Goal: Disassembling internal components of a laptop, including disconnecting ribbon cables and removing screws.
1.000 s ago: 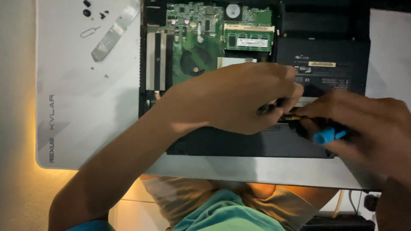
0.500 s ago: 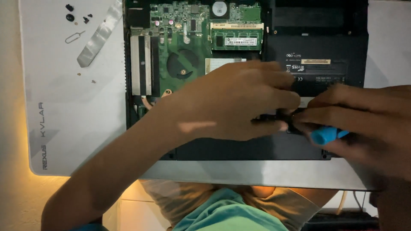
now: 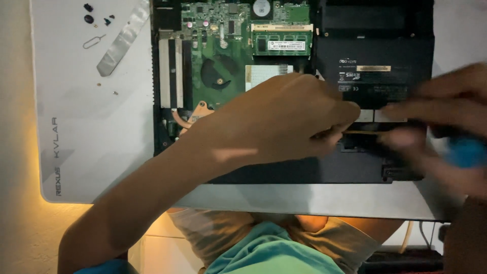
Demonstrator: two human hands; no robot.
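Laptop (image 3: 375, 71) lies opened with bottom cover off and green board (image 3: 218, 56) exposed, loose screws (image 3: 89, 19) set aside left of it; left hand (image 3: 284, 122) pinches a thin shaft at its front edge, blurred right hand (image 3: 446, 127) wraps the blue-handled screwdriver (image 3: 464, 152), work unfinished.

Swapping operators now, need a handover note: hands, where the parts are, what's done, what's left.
Left hand: resting on the opened black laptop base, fingertips pinched at the thin shaft of the blue-handled screwdriver.
Right hand: motion-blurred, gripping the screwdriver's handle at the right edge.
Parts: green circuit board exposed. On the grey desk mat: small black screws, a flat silver metal strip and a thin pin tool.
Done: cover off, some screws out.
Left: the spot under the tip is hidden by the hands; check it first.
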